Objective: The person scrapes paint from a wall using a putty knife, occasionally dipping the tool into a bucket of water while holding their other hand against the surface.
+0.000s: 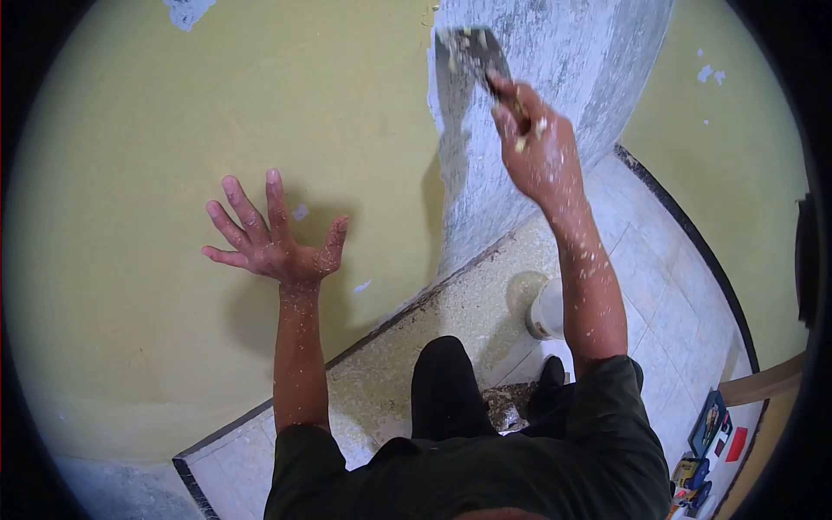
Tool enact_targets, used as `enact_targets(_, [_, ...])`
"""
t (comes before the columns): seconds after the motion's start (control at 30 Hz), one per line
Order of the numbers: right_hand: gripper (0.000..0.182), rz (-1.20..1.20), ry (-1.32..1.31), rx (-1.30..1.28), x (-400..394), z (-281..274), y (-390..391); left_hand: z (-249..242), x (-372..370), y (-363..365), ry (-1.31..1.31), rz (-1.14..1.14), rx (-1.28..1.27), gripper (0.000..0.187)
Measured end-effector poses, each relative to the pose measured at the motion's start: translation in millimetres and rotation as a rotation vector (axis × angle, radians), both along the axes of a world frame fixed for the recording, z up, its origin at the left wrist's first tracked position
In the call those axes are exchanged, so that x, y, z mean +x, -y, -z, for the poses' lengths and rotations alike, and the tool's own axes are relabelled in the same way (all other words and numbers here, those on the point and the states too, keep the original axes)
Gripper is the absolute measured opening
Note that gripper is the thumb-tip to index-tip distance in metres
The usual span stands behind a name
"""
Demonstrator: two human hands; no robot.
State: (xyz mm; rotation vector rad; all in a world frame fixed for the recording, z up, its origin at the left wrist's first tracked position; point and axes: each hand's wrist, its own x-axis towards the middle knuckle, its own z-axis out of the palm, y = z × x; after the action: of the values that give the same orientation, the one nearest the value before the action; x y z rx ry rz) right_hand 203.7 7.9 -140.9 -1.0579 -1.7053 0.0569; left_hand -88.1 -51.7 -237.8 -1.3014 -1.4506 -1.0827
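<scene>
My right hand (539, 147) is closed round the handle of a putty knife (472, 59), whose wide blade has pale flakes on it. The blade is at the bare, scraped grey-white part of the wall (529, 113); whether it touches cannot be told. My left hand (276, 241) has its fingers spread against or just off the yellow painted wall (147, 173), holding nothing. Pale flakes cling to both forearms. Ragged paint edges run down beside the scraped area.
A white bucket (548, 310) stands on the tiled floor (646, 286) below my right forearm. Paint debris (381, 381) covers the floor along the wall's foot. Several boxes and small items (706, 442) lie at the lower right, near a wooden edge (763, 381).
</scene>
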Motion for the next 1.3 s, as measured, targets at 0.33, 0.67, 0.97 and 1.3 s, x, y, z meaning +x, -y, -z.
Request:
enact_targets(0.33, [0.03, 0.086, 0.157, -0.02, 5, -30, 0, -2, 0, -2, -0.003, 0.008, 0.009, 0.089])
enact_targets(0.67, [0.03, 0.084, 0.165, 0.046, 5, -34, -3, -1, 1, 0, -0.004, 0.005, -0.011, 0.089])
enact_targets(0.97, [0.027, 0.14, 0.212, 0.026, 4, -50, 1, -1, 0, 0, -0.008, 0.037, 0.01, 0.088])
enact_targets(1.3, [0.03, 0.138, 0.186, 0.003, 10, -41, -9, 0, 1, -2, -0.004, 0.063, 0.008, 0.091])
